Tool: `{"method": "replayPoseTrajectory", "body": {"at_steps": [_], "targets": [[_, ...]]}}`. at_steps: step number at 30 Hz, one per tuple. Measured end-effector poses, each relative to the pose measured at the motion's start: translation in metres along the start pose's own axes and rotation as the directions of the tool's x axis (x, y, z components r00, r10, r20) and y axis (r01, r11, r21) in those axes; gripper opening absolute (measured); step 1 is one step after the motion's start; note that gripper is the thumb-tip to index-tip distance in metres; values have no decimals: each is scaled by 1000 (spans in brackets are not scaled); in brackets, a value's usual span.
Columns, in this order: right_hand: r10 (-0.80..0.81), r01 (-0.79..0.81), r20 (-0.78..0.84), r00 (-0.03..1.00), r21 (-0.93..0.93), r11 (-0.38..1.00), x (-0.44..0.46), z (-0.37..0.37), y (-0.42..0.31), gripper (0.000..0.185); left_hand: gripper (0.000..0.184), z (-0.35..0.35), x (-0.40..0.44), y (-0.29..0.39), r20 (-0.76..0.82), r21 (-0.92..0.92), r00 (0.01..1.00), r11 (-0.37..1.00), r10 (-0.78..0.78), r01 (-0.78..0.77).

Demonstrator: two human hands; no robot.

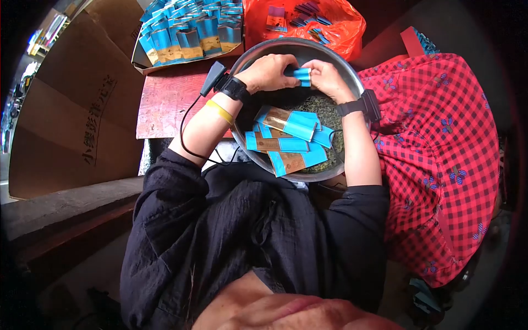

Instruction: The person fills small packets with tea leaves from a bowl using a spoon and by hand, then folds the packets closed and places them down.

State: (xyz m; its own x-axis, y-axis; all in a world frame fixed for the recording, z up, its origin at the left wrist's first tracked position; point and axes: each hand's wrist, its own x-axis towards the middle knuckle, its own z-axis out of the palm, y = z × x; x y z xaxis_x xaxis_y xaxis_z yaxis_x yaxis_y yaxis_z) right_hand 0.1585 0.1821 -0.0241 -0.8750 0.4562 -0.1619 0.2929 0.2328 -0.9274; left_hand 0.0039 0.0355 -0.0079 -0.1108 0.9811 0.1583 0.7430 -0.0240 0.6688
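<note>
Over the far part of a round metal basin (240,61), my left hand (270,72) and my right hand (329,80) meet at a small blue packet (302,77). The fingers of both hands are closed on its opposite ends. Below the hands, dark green dried leaves (319,103), which look like tea, cover the basin's bottom. Several flat blue and gold packets (297,160) lie in a loose pile on the leaves, at the near side. Whether the held packet's mouth is open is hidden by my fingers.
A cardboard box (144,69) packed with upright blue and gold packets stands at the back left on a red wooden board (165,104). Behind the basin is a red plastic bag (346,27) with more packets. A large carton (60,110) stands left; red checked cloth (434,154) lies right.
</note>
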Motion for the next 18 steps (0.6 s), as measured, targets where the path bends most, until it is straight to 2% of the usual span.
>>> {"method": "replayPoseTrajectory", "body": {"at_steps": [1, 2, 4, 5, 6, 8, 10, 12, 14, 17, 18], "targets": [[-62, 60, -57, 996, -38, 997, 3, -6, 4, 17, 42, 1, 1, -5, -72, -28, 997, 999, 34, -37], [-86, 71, -144, 986, -102, 992, 4, -13, 7, 16, 42, 2, 2, -6, -108, -21, 994, 1000, 5, -7], [-210, 96, -285, 935, -367, 925, 3, -22, 11, 19, 44, 2, 3, -7, -166, -45, 986, 999, -13, 5], [-228, 41, -307, 924, -514, 857, 1, -25, 16, 21, 44, 1, 4, -8, -153, -63, 988, 998, -34, 24], [-225, 38, -309, 924, -513, 858, -3, -22, 12, 21, 44, 0, 4, -7, -150, -64, 988, 998, -33, 24], [-240, -76, -241, 940, -837, 542, -11, -14, 3, 23, 46, 0, 3, -5, -270, -31, 963, 1000, -7, -2], [-242, -62, -212, 947, -859, 508, -15, -7, -2, 22, 48, -1, 3, -4, -254, -80, 966, 997, -42, 23], [-228, -49, -115, 967, -960, 274, -18, -3, -12, 20, 50, -4, 4, -1, -279, -87, 955, 993, -97, 76], [-183, -50, -98, 978, -967, 250, -19, -2, -15, 19, 52, -4, 4, -2, -302, -100, 947, 992, -109, 82], [-234, 22, -44, 971, -962, 273, -20, -3, -12, 19, 55, -7, 2, 1, -299, -118, 940, 984, -165, 135], [-236, -16, -121, 964, -914, 405, -18, -3, -12, 19, 56, -5, 3, 0, -319, -125, 935, 985, -157, 123]]}}
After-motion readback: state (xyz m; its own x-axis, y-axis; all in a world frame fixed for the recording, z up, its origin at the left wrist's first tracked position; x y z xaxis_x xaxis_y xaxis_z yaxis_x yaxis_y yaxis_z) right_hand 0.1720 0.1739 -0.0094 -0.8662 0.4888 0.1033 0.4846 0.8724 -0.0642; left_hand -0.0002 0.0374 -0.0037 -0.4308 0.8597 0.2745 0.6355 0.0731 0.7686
